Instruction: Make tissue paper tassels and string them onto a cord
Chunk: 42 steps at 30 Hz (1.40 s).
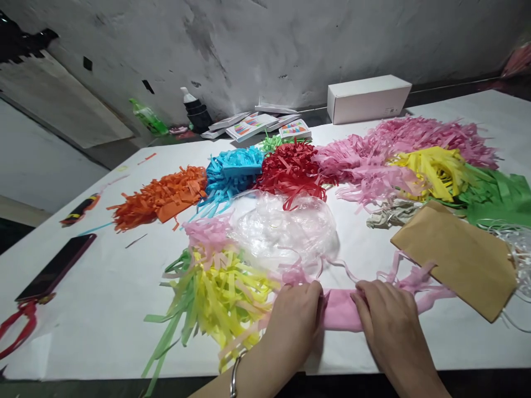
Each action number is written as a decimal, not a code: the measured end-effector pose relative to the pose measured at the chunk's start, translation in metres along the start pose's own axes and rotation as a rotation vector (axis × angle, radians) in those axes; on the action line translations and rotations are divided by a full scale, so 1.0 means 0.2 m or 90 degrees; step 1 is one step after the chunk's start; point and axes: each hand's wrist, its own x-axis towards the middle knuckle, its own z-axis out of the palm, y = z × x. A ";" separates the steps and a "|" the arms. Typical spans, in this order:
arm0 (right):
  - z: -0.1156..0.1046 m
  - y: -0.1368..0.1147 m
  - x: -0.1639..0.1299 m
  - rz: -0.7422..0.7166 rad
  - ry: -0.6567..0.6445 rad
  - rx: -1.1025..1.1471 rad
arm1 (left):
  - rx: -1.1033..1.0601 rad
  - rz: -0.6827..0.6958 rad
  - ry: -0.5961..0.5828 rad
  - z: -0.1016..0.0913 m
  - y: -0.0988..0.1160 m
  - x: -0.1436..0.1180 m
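A flat band of pink tissue paper (pixel 342 310) lies near the table's front edge, its cut fringe trailing out at both ends. My left hand (pixel 295 316) is closed round the left part of the band. On the other side my right hand (pixel 388 316) grips it, thumb on the near face and fingers curled over the top. Left of my left hand, touching or nearly so, spreads a bunch of yellow tissue strips (pixel 232 293) with green and pink ones. Just behind my hands sits a crumpled clear plastic bag (pixel 286 232).
Fringed bunches in orange (pixel 166 193), blue (pixel 232 171), red (pixel 288 168) and pink (pixel 431 135) line the back. A brown envelope (pixel 456 260) and white string (pixel 525 254) lie right. At left are a phone (pixel 58 265), red-handled scissors (pixel 27 318) and a yellow-black cutter (pixel 81 210).
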 end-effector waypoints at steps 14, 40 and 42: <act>-0.03 -0.02 -0.09 -0.259 -0.004 0.151 | -0.135 0.092 0.020 -0.10 -0.09 -0.09; 0.02 0.00 -0.04 -0.114 0.015 0.048 | -0.103 0.339 0.168 0.08 -0.05 -0.16; 0.01 0.03 -0.02 -0.017 0.075 -0.075 | -0.114 0.333 0.177 0.08 -0.07 -0.16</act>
